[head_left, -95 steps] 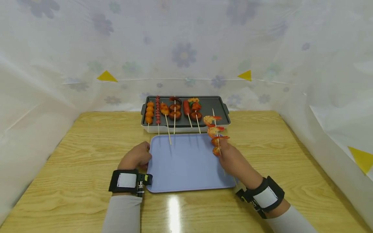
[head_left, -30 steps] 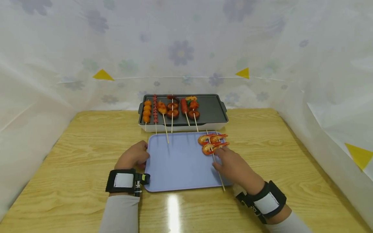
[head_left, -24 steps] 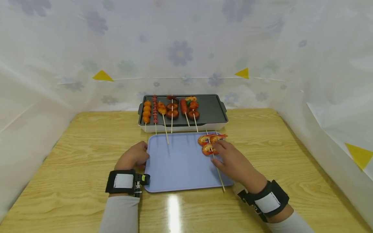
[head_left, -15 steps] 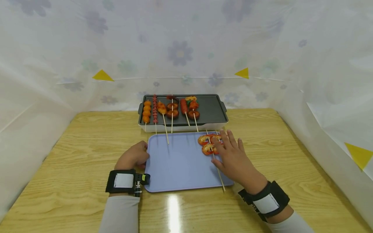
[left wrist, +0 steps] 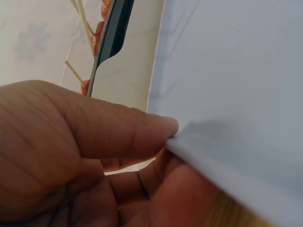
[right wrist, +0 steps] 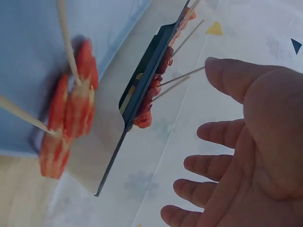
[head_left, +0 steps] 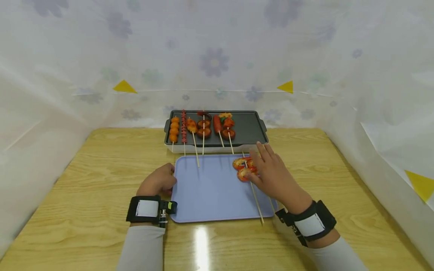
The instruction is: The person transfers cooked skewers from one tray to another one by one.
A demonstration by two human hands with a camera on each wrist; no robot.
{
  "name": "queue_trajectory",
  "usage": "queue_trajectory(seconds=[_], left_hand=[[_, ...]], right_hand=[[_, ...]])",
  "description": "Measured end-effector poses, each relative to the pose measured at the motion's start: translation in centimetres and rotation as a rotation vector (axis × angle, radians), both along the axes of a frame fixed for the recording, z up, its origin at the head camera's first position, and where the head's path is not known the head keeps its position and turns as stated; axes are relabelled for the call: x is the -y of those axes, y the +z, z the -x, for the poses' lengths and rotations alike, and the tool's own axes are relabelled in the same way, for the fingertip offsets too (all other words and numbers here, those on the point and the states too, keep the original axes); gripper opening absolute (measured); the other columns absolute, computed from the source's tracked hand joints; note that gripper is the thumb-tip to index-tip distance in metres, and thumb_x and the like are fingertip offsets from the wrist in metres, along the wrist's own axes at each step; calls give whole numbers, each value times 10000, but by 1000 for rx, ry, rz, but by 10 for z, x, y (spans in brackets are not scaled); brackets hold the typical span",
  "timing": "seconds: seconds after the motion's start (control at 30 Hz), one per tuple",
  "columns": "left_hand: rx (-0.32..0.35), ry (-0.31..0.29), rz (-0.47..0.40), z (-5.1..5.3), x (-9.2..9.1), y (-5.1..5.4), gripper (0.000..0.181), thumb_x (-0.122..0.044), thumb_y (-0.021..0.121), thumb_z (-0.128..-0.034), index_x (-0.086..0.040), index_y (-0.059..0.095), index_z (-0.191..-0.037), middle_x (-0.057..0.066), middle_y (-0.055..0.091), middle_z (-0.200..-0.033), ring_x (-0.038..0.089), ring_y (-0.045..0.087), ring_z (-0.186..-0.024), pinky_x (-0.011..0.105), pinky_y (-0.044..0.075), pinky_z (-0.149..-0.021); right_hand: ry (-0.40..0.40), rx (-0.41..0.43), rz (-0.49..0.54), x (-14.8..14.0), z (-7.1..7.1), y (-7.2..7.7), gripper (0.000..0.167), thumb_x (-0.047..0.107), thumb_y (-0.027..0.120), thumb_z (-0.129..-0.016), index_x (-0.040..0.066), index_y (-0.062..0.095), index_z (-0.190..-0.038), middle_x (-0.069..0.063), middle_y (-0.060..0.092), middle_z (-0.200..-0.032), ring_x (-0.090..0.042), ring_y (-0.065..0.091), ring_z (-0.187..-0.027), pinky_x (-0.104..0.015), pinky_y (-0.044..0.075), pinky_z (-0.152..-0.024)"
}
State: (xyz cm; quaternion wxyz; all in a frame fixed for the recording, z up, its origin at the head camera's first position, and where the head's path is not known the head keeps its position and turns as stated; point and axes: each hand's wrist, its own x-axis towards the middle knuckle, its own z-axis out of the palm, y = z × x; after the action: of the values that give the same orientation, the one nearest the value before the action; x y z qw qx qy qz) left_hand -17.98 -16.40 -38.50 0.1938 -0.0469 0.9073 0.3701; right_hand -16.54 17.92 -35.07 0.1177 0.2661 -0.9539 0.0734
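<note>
A pale blue tray [head_left: 210, 195] lies flat on the table. My left hand [head_left: 158, 181] pinches its left edge; in the left wrist view the left hand [left wrist: 94, 137] has the thumb on top of the rim [left wrist: 218, 177] and fingers beneath. Shrimp skewers [head_left: 243, 174] rest at the tray's right end, their sticks pointing toward me. Over them is my right hand [head_left: 276, 178], fingers spread and holding nothing, partly hiding the shrimp. The right wrist view shows the right hand [right wrist: 255, 151] apart from the shrimp [right wrist: 78, 106], with its fingers extended.
Behind the tray stands a dark grill plate [head_left: 245, 128] on a white base. On its left and middle lie several skewers, among them orange balls [head_left: 174, 130], a sausage [head_left: 217, 124] and mushroom slices [head_left: 204, 133]. One stick overhangs the tray's back edge. Patterned sheeting surrounds the table.
My right hand brought a shrimp skewer down to the tray, let go of it, and spread its fingers above. My left hand has kept its hold on the tray's edge.
</note>
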Motion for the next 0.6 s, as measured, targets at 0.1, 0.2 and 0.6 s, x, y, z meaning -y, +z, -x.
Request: queue_trajectory(seconds=[0.1,0.2,0.6], left_hand=[[2,10,-4,0,0,0,452,53,490,-847,77,461,-1298,207,577,-1052,258,604,-686,315,520,-555],[2,10,0,1,0,-2,459,50,492,-843,73,462,-1300,207,581,-1054,256,604,-671,312,515,-549],[-12,6,-14,1,0,-1,441,57,488,-839,73,482,-1279,186,595,-1003,257,612,-676,325,522,-561]], right_hand=[[34,-26,39,4,13,7,693,294,735,-902,-53,433,-1420,-325,364,-1474,-500,332,-1365,-614,347,-1053],[25,-29,38,9,27,12,656,291,704,-927,-69,448,-1412,-306,436,-1425,-469,418,-1314,-569,387,-1041],[-104,91,32,41,71,22,616,350,609,-985,-49,443,-1425,-264,536,-1303,-393,575,-1128,-505,498,-912]])
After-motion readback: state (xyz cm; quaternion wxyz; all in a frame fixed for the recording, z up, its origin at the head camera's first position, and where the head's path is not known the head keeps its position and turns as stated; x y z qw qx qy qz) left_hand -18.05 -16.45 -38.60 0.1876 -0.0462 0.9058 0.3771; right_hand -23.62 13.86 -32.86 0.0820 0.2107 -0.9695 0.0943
